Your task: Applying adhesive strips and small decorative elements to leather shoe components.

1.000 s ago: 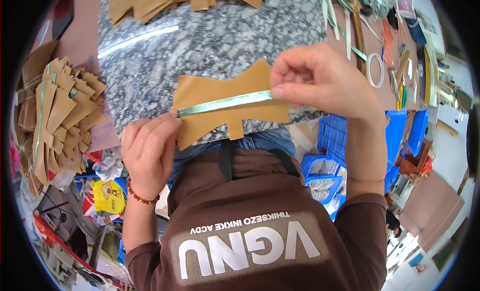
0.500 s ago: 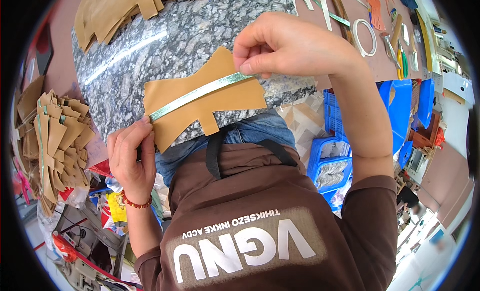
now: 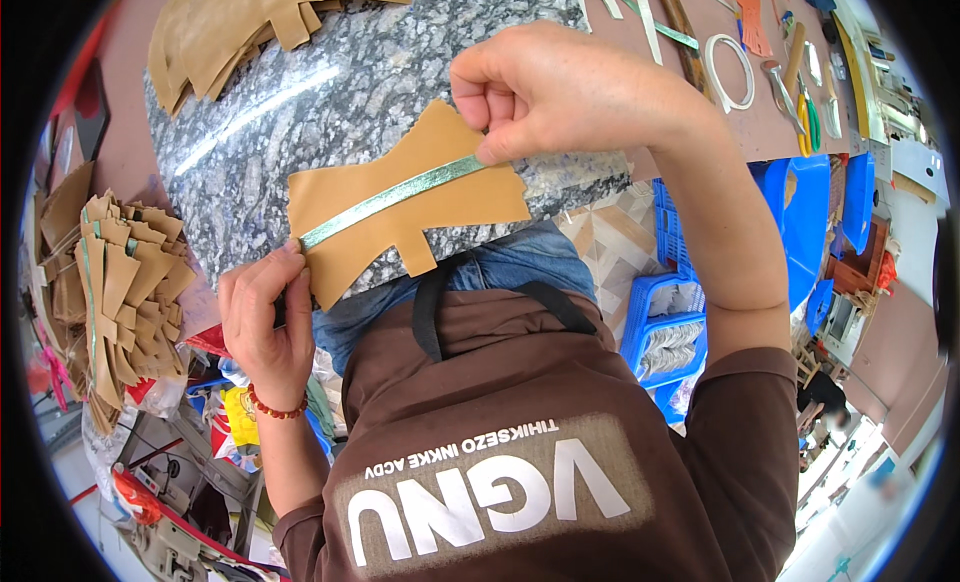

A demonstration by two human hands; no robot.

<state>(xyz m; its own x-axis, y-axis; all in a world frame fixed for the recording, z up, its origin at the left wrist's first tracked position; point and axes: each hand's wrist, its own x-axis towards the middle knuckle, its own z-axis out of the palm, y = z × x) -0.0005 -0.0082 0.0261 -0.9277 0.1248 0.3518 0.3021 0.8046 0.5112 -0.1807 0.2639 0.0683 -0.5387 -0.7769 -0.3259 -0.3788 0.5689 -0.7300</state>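
Tape-laying in progress: a green metallic strip (image 3: 395, 198) lies along the tan leather cutout (image 3: 420, 197) at the granite slab's (image 3: 300, 112) near edge. The right hand (image 3: 560, 87) pinches the strip's far end; the left hand (image 3: 262, 317) pinches the near end against the cutout. Next move likely calls for pressing it flat, keeping it centred.

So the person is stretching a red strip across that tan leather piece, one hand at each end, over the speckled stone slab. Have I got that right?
Nearly. The strip is shiny green, not red. The head view shows it running across the tan leather piece, with the left hand at its lower end and the right hand pinching its upper end, over the speckled stone slab.
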